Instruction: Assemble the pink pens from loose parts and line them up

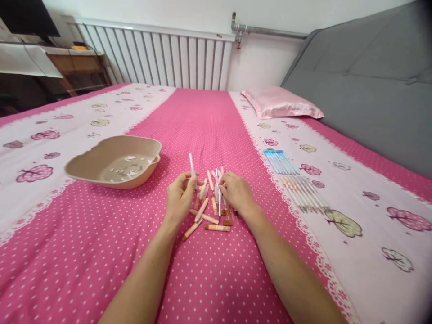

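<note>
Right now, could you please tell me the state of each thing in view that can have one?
Left hand: closed on a pale tube, held nearly upright
Right hand: pinching a thin white stick
Pink and tan pieces: loose, scattered
Basin: upright, uncovered, small white pieces inside
Blue pens: lined up side by side
Clear pens: lined up side by side
Pillow: lying flat
Monitor: screen dark

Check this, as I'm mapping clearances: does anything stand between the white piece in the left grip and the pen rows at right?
Yes: the right grip, holding a thin white stick, stands between the white piece and the pen rows, with loose pieces on the bedspread below.
</note>
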The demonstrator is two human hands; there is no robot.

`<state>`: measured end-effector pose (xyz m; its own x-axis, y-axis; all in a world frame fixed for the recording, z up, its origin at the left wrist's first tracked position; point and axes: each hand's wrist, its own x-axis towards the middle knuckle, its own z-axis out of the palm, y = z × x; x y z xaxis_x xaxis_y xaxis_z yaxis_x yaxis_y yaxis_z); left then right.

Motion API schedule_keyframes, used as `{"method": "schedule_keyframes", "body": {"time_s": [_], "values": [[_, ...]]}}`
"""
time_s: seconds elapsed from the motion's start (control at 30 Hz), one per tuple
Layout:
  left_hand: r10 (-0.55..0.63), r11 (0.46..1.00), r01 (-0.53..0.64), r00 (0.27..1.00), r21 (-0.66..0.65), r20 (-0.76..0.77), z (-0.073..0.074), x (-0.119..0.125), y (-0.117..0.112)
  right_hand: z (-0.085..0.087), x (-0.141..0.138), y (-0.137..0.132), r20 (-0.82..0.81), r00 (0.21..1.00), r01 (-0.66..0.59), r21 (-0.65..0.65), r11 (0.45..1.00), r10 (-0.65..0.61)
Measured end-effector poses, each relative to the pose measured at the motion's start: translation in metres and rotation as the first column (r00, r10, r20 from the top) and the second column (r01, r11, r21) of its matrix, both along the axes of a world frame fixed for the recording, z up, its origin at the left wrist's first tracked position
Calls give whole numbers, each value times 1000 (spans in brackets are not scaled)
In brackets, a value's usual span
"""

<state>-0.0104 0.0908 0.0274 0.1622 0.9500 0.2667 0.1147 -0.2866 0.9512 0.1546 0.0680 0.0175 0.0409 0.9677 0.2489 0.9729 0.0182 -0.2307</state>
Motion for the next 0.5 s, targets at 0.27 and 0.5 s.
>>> {"method": "schedule_keyframes", "body": {"time_s": [0.27, 0.5], "values": [[-7, 1000, 7, 1000, -11, 3, -1, 0, 0, -12, -3, 6, -42, 996, 77, 6, 997, -76], [-16, 1000, 16, 1000, -3, 4, -3, 0, 0, -13, -13, 10, -23, 993, 119, 8, 993, -119]]}}
